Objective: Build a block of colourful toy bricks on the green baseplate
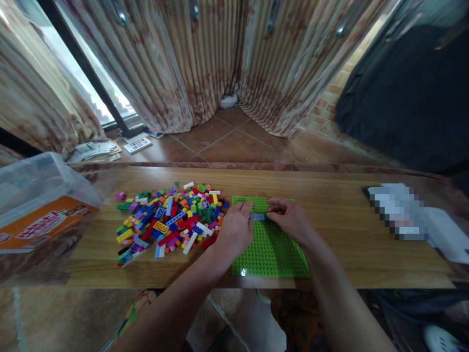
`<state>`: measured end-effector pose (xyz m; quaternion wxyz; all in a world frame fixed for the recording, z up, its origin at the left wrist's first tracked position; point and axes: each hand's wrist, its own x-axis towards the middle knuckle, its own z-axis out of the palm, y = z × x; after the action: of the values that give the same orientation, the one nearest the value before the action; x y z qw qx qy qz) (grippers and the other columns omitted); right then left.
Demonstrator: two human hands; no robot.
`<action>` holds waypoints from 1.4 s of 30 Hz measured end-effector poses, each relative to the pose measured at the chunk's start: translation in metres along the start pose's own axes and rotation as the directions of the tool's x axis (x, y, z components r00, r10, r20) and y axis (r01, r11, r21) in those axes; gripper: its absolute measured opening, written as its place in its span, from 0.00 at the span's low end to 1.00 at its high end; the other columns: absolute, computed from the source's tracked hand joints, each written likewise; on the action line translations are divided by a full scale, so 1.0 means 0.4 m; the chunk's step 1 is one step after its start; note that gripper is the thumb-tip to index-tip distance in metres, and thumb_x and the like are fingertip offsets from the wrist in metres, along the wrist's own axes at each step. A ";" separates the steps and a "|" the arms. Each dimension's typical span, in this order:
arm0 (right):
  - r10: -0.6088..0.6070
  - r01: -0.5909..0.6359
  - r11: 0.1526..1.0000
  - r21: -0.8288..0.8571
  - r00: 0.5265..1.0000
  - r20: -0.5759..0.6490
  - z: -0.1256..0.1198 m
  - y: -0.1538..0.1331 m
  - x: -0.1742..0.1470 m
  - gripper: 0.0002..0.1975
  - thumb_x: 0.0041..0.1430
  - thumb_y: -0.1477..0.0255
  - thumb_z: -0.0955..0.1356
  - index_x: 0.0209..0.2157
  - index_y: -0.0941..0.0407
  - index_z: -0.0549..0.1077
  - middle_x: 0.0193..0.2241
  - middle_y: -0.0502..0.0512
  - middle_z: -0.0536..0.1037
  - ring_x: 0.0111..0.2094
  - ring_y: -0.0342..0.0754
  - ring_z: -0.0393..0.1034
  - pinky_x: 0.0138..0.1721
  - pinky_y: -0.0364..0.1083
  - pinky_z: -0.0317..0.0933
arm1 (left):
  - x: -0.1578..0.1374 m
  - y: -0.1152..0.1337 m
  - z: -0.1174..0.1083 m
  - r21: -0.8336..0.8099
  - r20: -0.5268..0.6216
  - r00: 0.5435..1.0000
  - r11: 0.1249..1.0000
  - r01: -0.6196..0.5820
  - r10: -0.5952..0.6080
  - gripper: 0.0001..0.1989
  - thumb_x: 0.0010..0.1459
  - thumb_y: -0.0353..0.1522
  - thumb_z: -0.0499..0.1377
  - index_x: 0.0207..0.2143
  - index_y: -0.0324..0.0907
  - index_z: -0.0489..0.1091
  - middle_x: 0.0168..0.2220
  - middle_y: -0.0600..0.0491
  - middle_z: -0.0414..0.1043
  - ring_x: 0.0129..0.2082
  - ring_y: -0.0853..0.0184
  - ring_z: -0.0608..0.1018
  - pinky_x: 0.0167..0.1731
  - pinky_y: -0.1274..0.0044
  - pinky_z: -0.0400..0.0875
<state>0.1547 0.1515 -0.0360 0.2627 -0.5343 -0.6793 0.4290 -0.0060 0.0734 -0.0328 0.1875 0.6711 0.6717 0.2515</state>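
A green studded baseplate (269, 252) lies on the table in front of me. Across its upper part runs a narrow blue-grey toy brick (258, 216), between my two hands. My left hand (238, 225) rests on the plate's left side, its fingers bent closely around the brick's left end; the exact grip is partly hidden. From the right, my right hand (291, 220) pinches thumb and index finger at the brick's other end, on a small dark piece that looks like a green brick (267, 215). Left of the plate spreads a heap of mixed toy bricks (176, 220).
A clear plastic tub (78, 183) with an orange label stands at the far left. On the wooden table (340, 220), toward the right end, lie a blurred-out item (399, 212) and a white box (449, 234). Curtains (205, 63) hang beyond the tiled floor (234, 139).
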 end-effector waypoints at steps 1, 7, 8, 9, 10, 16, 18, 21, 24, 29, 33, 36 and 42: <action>0.001 -0.001 1.000 -0.003 1.000 -0.002 0.000 -0.001 0.000 0.16 0.44 0.75 0.69 0.39 0.57 0.75 0.25 0.50 0.78 0.27 0.45 0.71 0.33 0.46 0.65 | 0.000 0.000 0.000 -0.001 -0.001 1.000 1.000 0.001 -0.001 0.21 0.58 0.25 0.53 0.55 0.35 0.65 0.44 0.43 0.71 0.46 0.59 0.74 0.50 0.65 0.71; 0.012 -0.011 0.998 -0.054 1.000 0.021 -0.007 -0.013 -0.007 0.23 0.47 0.74 0.70 0.48 0.60 0.72 0.28 0.51 0.79 0.27 0.44 0.71 0.33 0.46 0.65 | -0.002 0.001 -0.001 0.003 -0.011 1.000 1.000 -0.002 0.002 0.22 0.58 0.25 0.53 0.56 0.36 0.64 0.46 0.43 0.71 0.48 0.59 0.73 0.51 0.65 0.70; 0.013 -0.011 0.998 -0.067 1.000 0.029 -0.008 -0.014 -0.008 0.24 0.47 0.73 0.70 0.49 0.61 0.72 0.28 0.52 0.79 0.28 0.45 0.71 0.34 0.46 0.65 | -0.002 0.002 -0.002 0.001 -0.007 1.000 1.000 -0.002 0.002 0.22 0.58 0.25 0.53 0.56 0.35 0.64 0.47 0.42 0.71 0.48 0.58 0.73 0.51 0.65 0.70; 0.008 -0.005 0.997 -0.083 0.999 0.033 -0.008 -0.014 -0.009 0.25 0.48 0.72 0.70 0.50 0.61 0.71 0.29 0.52 0.79 0.28 0.45 0.71 0.34 0.46 0.65 | -0.001 0.003 -0.002 0.000 -0.003 1.000 1.000 -0.002 0.002 0.22 0.58 0.25 0.53 0.56 0.34 0.64 0.47 0.42 0.71 0.48 0.58 0.73 0.52 0.65 0.70; -0.002 0.006 0.994 -0.105 1.000 0.031 -0.007 -0.013 -0.010 0.27 0.48 0.71 0.71 0.51 0.62 0.71 0.29 0.53 0.79 0.28 0.45 0.71 0.34 0.46 0.64 | -0.001 0.004 -0.003 -0.001 -0.002 1.000 1.000 0.000 0.000 0.22 0.58 0.25 0.53 0.56 0.34 0.64 0.47 0.42 0.71 0.48 0.58 0.73 0.52 0.65 0.70; -0.060 0.049 0.958 -0.281 0.998 -0.032 0.012 -0.008 -0.016 0.30 0.48 0.66 0.72 0.53 0.60 0.70 0.31 0.54 0.79 0.30 0.47 0.70 0.36 0.49 0.64 | 0.000 0.006 -0.003 0.009 -0.015 1.000 1.000 0.003 -0.003 0.22 0.58 0.25 0.53 0.56 0.36 0.65 0.46 0.43 0.71 0.48 0.58 0.73 0.51 0.65 0.71; -0.062 0.047 0.950 -0.309 0.997 -0.040 0.016 -0.009 -0.019 0.30 0.48 0.64 0.72 0.53 0.59 0.71 0.32 0.54 0.79 0.30 0.48 0.71 0.35 0.49 0.64 | -0.001 0.005 -0.003 0.014 -0.014 1.000 1.000 0.003 -0.003 0.22 0.58 0.25 0.53 0.56 0.37 0.65 0.46 0.43 0.71 0.48 0.58 0.73 0.51 0.65 0.71; -0.063 0.041 0.939 -0.342 0.997 -0.054 0.019 -0.015 -0.021 0.29 0.47 0.62 0.72 0.52 0.57 0.71 0.32 0.53 0.79 0.31 0.49 0.72 0.34 0.48 0.63 | -0.001 0.005 -0.004 0.019 -0.013 1.000 1.000 0.004 -0.004 0.22 0.58 0.26 0.53 0.56 0.36 0.64 0.47 0.42 0.71 0.48 0.58 0.73 0.51 0.65 0.71; -0.052 0.029 0.931 -0.363 0.997 -0.053 0.019 -0.020 -0.022 0.30 0.47 0.62 0.72 0.52 0.57 0.71 0.32 0.54 0.79 0.31 0.49 0.72 0.34 0.48 0.63 | -0.001 0.007 -0.005 0.022 -0.009 1.000 1.000 0.003 -0.003 0.22 0.59 0.26 0.53 0.56 0.35 0.64 0.47 0.42 0.71 0.49 0.57 0.73 0.52 0.65 0.70; -0.046 0.023 0.933 -0.358 0.997 -0.056 0.022 -0.021 -0.023 0.31 0.47 0.62 0.72 0.53 0.59 0.71 0.33 0.55 0.79 0.32 0.50 0.72 0.35 0.49 0.63 | 0.001 0.009 -0.004 0.033 -0.001 1.000 0.999 0.013 -0.013 0.22 0.59 0.26 0.53 0.56 0.35 0.65 0.48 0.42 0.71 0.49 0.57 0.73 0.53 0.65 0.70; -0.037 0.012 0.937 -0.349 0.997 -0.065 0.026 -0.024 -0.022 0.31 0.46 0.63 0.72 0.53 0.59 0.71 0.32 0.54 0.79 0.31 0.50 0.72 0.35 0.49 0.63 | 0.001 0.007 0.001 0.047 -0.018 1.000 0.999 0.003 -0.003 0.20 0.59 0.26 0.53 0.55 0.36 0.66 0.47 0.43 0.71 0.48 0.58 0.73 0.52 0.66 0.70; -0.012 -0.011 0.937 -0.348 0.998 -0.065 0.027 -0.029 -0.022 0.33 0.46 0.64 0.72 0.54 0.61 0.70 0.32 0.55 0.78 0.31 0.50 0.72 0.35 0.49 0.63 | -0.001 0.006 0.001 0.049 -0.033 0.999 0.999 -0.002 0.004 0.18 0.59 0.26 0.53 0.52 0.38 0.68 0.46 0.44 0.71 0.47 0.59 0.73 0.51 0.67 0.71; -0.006 -0.019 0.939 -0.343 0.997 -0.071 0.030 -0.038 -0.027 0.33 0.46 0.64 0.72 0.54 0.62 0.69 0.33 0.56 0.78 0.34 0.51 0.72 0.37 0.49 0.63 | 0.001 -0.002 0.004 0.055 -0.012 0.999 0.997 -0.047 0.047 0.09 0.59 0.25 0.54 0.38 0.40 0.73 0.40 0.48 0.71 0.42 0.61 0.73 0.46 0.70 0.72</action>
<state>0.1405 0.1368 -0.0278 0.1878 -0.5892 -0.7321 0.2856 -0.0055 0.0741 -0.0345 0.1586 0.6899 0.6636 0.2419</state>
